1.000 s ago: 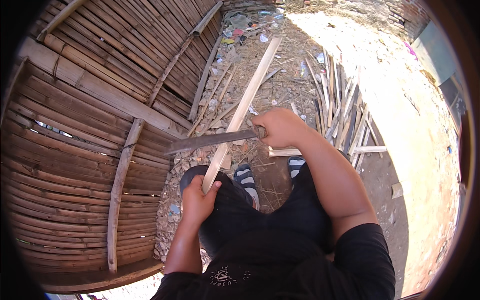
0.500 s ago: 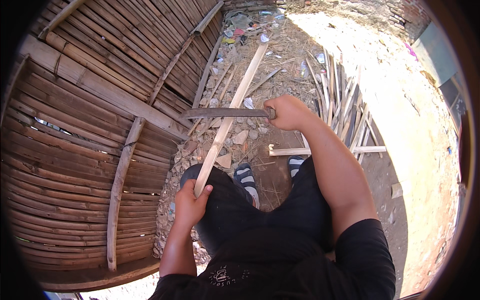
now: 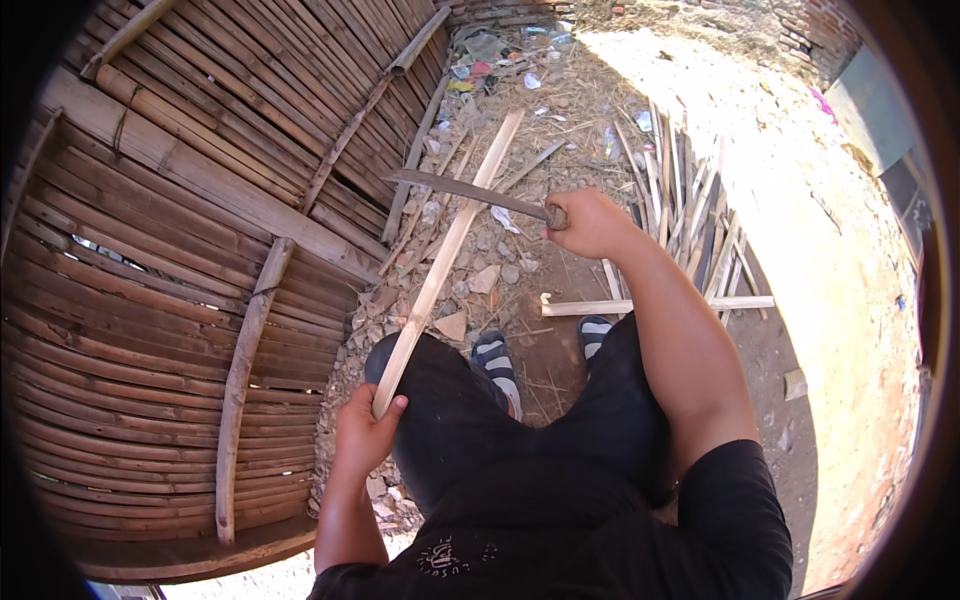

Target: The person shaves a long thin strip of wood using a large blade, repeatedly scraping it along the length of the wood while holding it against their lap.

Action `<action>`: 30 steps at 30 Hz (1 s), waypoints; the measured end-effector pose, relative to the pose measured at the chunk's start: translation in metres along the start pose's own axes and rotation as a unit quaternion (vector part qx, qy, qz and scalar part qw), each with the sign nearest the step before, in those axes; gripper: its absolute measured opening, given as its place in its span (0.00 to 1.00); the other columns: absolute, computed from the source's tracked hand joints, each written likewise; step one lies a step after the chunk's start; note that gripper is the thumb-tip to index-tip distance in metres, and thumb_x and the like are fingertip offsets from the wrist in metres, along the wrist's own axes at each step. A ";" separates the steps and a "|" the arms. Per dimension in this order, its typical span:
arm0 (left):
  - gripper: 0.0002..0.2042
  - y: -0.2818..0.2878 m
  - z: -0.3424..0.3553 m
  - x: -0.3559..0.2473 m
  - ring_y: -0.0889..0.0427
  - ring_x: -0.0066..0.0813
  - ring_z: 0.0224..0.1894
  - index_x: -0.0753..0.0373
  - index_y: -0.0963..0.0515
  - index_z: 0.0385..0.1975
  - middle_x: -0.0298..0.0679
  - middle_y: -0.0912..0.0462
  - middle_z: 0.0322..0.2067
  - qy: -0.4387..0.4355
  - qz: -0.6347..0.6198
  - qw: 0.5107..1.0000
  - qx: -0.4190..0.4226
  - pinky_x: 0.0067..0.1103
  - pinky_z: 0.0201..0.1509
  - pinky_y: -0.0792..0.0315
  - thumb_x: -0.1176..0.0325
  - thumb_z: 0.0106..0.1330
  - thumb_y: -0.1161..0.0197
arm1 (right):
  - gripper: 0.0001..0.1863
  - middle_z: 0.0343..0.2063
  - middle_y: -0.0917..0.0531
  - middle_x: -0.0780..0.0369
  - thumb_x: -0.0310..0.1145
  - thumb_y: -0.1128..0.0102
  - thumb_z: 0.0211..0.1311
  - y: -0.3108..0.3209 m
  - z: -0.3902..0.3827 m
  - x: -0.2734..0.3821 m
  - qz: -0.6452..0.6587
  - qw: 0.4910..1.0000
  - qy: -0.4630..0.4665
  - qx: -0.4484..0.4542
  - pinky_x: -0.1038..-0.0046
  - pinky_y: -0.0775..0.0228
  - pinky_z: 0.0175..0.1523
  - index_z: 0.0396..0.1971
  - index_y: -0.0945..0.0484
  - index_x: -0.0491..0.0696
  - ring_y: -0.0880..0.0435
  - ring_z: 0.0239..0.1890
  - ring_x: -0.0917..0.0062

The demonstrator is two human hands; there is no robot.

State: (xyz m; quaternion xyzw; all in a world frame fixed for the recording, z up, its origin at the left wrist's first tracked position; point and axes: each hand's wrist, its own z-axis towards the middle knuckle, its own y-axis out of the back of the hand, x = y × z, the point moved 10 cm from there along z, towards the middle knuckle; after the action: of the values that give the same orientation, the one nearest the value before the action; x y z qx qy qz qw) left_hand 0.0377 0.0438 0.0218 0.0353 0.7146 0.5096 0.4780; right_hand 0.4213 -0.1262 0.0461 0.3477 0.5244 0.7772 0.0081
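A long pale bamboo strip [image 3: 437, 272] slants away from me above my left thigh. My left hand [image 3: 367, 430] is closed around its near end, thumb on top. In my right hand [image 3: 585, 222] is the handle of a machete [image 3: 465, 189], fingers wrapped round it. The machete's dark blade points left and crosses the strip toward its far end; whether the edge bites into it I cannot tell.
A bamboo slat wall [image 3: 150, 330] rises on my left. Rubble [image 3: 485, 278] and litter cover the ground ahead. To the right lies a pile of split strips [image 3: 690, 190], with one strip [image 3: 650, 305] lying crosswise near my sandaled feet [image 3: 492, 360].
My left hand has drawn the strip back toward me, lower left. The machete has tilted, its tip now higher and farther right, while my right hand has shifted slightly right.
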 end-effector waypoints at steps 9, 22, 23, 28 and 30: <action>0.15 0.003 -0.008 0.001 0.22 0.26 0.23 0.67 0.20 0.38 0.40 0.19 0.21 -0.021 0.002 0.999 -0.028 0.27 0.29 0.28 0.60 0.67 0.26 | 0.19 0.30 0.14 0.47 0.43 0.27 0.57 -0.030 -0.008 0.035 -0.001 0.995 0.069 0.073 0.55 0.22 0.44 0.43 0.16 0.45 0.13 0.37 0.50; 0.16 0.010 -0.013 -0.005 0.21 0.29 0.23 0.68 0.21 0.36 0.44 0.19 0.21 -0.030 0.056 0.997 -0.050 0.28 0.30 0.27 0.61 0.65 0.24 | 0.24 0.40 0.12 0.47 0.45 0.25 0.54 -0.031 -0.022 0.062 -0.049 0.984 0.077 0.152 0.55 0.22 0.52 0.48 0.15 0.47 0.14 0.46 0.50; 0.15 0.009 -0.015 -0.005 0.23 0.27 0.24 0.69 0.21 0.35 0.44 0.19 0.21 -0.026 0.053 0.997 -0.046 0.27 0.31 0.27 0.63 0.65 0.24 | 0.24 0.40 0.12 0.48 0.45 0.25 0.54 -0.024 -0.016 0.044 -0.008 0.991 0.036 0.126 0.55 0.22 0.51 0.47 0.15 0.46 0.14 0.45 0.49; 0.16 0.019 -0.014 0.004 0.19 0.35 0.24 0.68 0.21 0.35 0.46 0.17 0.22 -0.079 0.104 0.988 -0.087 0.30 0.31 0.25 0.62 0.63 0.23 | 0.23 0.39 0.12 0.49 0.45 0.25 0.55 0.004 0.000 -0.026 0.102 0.993 -0.057 0.018 0.55 0.22 0.49 0.46 0.15 0.44 0.14 0.44 0.49; 0.18 0.013 -0.012 0.012 0.15 0.47 0.25 0.66 0.20 0.37 0.49 0.16 0.23 -0.060 0.088 0.991 -0.084 0.34 0.30 0.24 0.58 0.62 0.22 | 0.23 0.34 0.13 0.48 0.47 0.25 0.56 -0.005 -0.003 -0.007 0.062 0.997 -0.001 0.039 0.55 0.23 0.47 0.44 0.16 0.45 0.14 0.41 0.49</action>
State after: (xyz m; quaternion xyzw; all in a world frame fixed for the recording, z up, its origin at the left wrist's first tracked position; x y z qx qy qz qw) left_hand 0.0167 0.0478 0.0247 0.0882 0.6337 0.6047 0.4742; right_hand 0.4228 -0.1285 0.0376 0.3802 0.5317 0.7549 -0.0527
